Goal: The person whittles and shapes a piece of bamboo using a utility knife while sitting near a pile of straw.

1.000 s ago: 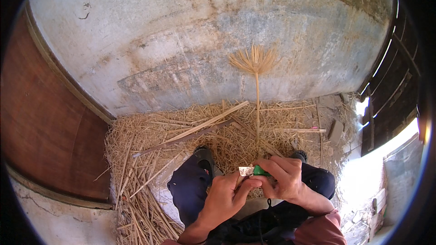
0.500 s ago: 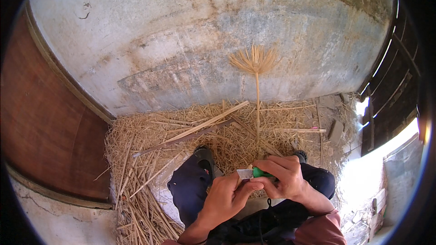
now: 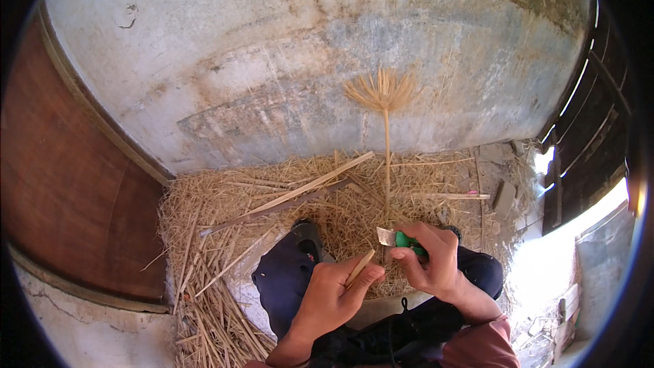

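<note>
Stick (image 3: 360,267): lower centre of frame, pinched in grip of left hand (image 3: 334,293).
Knife (image 3: 402,239): to its upper right, clasped in grip of right hand (image 3: 439,259), apart from stick.
Step, seemingly: trimming. Another cut would call for holding stick steady.

The floor (image 3: 492,152) carries scattered straw (image 3: 351,221), piled sticks (image 3: 211,320), long strips (image 3: 306,185), 1 block (image 3: 504,196).
</note>
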Available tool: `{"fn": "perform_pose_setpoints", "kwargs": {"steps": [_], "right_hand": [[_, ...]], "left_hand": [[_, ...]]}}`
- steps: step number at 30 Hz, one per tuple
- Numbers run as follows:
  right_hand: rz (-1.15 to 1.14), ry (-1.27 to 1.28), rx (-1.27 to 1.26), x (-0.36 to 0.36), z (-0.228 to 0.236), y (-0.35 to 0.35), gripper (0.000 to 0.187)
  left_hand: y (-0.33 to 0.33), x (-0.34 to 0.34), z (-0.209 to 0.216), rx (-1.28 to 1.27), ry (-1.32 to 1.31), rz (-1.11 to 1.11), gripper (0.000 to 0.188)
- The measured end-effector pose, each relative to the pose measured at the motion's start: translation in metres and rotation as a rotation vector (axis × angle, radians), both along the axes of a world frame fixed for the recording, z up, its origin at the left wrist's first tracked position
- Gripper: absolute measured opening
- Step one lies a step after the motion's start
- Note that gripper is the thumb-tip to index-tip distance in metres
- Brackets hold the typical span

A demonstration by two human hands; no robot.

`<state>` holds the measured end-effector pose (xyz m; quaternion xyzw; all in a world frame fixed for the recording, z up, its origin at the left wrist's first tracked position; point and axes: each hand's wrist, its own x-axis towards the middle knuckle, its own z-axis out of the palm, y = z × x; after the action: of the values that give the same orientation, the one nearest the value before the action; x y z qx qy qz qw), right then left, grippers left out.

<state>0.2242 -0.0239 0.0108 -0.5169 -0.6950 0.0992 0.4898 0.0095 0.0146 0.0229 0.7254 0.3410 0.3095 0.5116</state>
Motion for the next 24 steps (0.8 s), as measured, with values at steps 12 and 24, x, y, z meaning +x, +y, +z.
{"fn": "perform_pose_setpoints", "kwargs": {"steps": [12, 24], "right_hand": [[0.15, -0.158, 0.117, 0.002, -0.003, 0.007, 0.037], [0.11, -0.213, 0.128, 0.0, -0.007, 0.009, 0.038]], "left_hand": [[0.009, -0.012, -0.018, 0.067, -0.017, -0.074, 0.026], [0.01, 0.0, -0.008, 0.006, -0.038, -0.071, 0.027]]}}
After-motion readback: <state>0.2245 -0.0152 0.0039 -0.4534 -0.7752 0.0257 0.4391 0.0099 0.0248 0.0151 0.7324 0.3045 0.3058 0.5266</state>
